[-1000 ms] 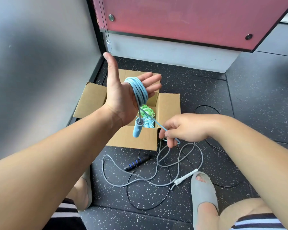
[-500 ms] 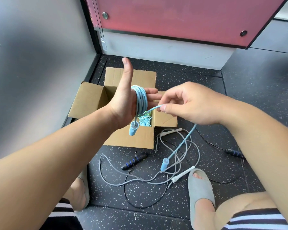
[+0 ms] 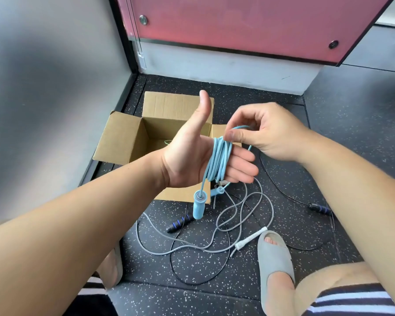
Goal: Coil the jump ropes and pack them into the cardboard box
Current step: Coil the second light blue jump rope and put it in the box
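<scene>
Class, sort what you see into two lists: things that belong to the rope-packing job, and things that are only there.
Belongs to the job: blue jump rope wound round the left hand, pinched by the right hand; cardboard box; grey jump rope and black jump rope on the floor.
Only there: grey sandal; red panel.

The right hand (image 3: 267, 135) has risen, winding more blue rope (image 3: 220, 160) (2nd handle (image 3: 219, 191) now off the floor (image 3: 198, 265)).

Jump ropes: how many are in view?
4. Blue rope wound round the left hand; grey rope and black rope loose on the floor; green rope in the box, which may hide more.
</scene>
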